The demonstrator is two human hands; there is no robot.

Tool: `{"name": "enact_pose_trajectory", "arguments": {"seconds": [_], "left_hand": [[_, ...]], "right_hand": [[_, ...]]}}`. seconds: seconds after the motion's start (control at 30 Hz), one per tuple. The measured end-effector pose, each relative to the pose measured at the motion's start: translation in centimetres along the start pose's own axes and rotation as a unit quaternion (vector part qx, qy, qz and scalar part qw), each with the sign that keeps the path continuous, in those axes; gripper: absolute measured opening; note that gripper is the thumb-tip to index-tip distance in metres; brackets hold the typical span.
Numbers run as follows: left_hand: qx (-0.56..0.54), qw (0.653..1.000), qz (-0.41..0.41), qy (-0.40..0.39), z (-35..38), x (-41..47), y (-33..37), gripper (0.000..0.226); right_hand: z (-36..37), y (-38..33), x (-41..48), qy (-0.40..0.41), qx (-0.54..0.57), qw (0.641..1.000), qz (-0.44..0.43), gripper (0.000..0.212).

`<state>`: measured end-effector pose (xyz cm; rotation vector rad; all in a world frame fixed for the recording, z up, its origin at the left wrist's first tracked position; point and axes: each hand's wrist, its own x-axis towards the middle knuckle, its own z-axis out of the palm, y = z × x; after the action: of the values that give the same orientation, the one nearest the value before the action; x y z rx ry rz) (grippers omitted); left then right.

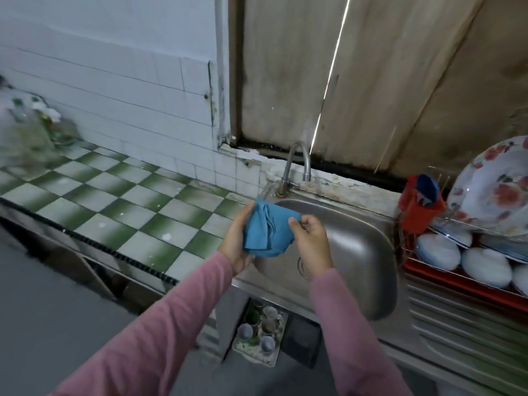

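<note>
A folded blue cloth (267, 230) hangs over the left edge of the steel sink (360, 238). My left hand (235, 241) holds the cloth from its left side, fingers curled behind it. My right hand (310, 241) pinches the cloth's right corner between thumb and fingers. A clear glass (267, 192) seems to stick out from the top of the cloth, wrapped in it; its body is hidden. Both arms wear pink sleeves.
A curved tap (297, 164) rises behind the sink. To the right a dish rack (457, 278) holds bowls, a flowered plate (497, 184) and a red cup (420, 207). A green-and-white tiled counter (114, 201) stretches left. A tray of cups (261, 332) sits below.
</note>
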<state>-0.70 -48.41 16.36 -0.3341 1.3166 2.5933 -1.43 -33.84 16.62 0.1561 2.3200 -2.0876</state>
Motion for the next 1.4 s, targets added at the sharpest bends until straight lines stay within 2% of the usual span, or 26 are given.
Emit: {"name": "enact_pose_trajectory", "arguments": {"seconds": [0.07,0.2,0.3,0.37,0.47,0.5,0.57,0.73,0.9,1.07,1.2,1.27,1.4], "left_hand": [[0.053,0.999,0.003,0.012,-4.3,-0.4,1.7,0.052],[0.099,0.994,0.021,0.041,-12.1,-0.8,4.8,0.080],[0.135,0.988,0.017,0.071,-16.4,-0.6,6.7,0.088],[0.158,0.984,0.003,0.085,-18.9,-0.3,8.0,0.078],[0.189,0.979,-0.028,0.068,-22.4,0.5,9.8,0.038],[0.193,0.978,-0.040,0.060,-23.6,0.8,10.4,0.032],[0.184,0.980,-0.061,0.039,-26.0,1.5,11.3,0.033],[0.185,0.975,-0.120,-0.006,-30.6,4.5,14.0,0.052],[0.175,0.968,-0.177,-0.007,-33.1,8.5,18.1,0.034],[0.283,0.936,-0.204,-0.043,-35.1,12.4,21.2,0.037],[0.277,0.928,-0.237,-0.085,-37.1,14.6,23.8,0.044],[0.262,0.928,-0.247,-0.099,-37.9,15.1,24.6,0.033],[0.271,0.929,-0.234,-0.089,-39.1,16.3,25.8,0.015]], "right_hand": [[4.2,0.1,0.0,-0.007,0.007,1.000,-0.001,0.010],[11.9,0.5,0.1,-0.036,0.022,0.999,0.020,0.009],[16.4,0.5,0.1,-0.044,0.008,0.999,0.015,0.010],[19.0,0.6,0.3,-0.055,-0.008,0.998,0.011,0.016],[22.0,0.6,1.5,-0.089,-0.035,0.995,-0.004,0.018],[22.9,0.6,2.2,-0.104,-0.047,0.993,-0.012,0.018],[24.7,0.8,3.9,-0.128,-0.075,0.988,-0.029,0.016],[29.2,0.9,9.1,-0.150,-0.124,0.980,-0.049,0.018],[33.7,0.9,14.7,-0.166,-0.167,0.971,-0.045,0.007],[37.4,-0.6,18.9,-0.185,-0.214,0.956,-0.072,0.010],[39.3,-1.2,21.2,-0.198,-0.216,0.955,-0.040,0.012],[40.0,-0.9,21.7,-0.202,-0.234,0.951,-0.031,0.001],[41.6,-0.1,22.1,-0.186,-0.267,0.946,0.006,0.027]]}}
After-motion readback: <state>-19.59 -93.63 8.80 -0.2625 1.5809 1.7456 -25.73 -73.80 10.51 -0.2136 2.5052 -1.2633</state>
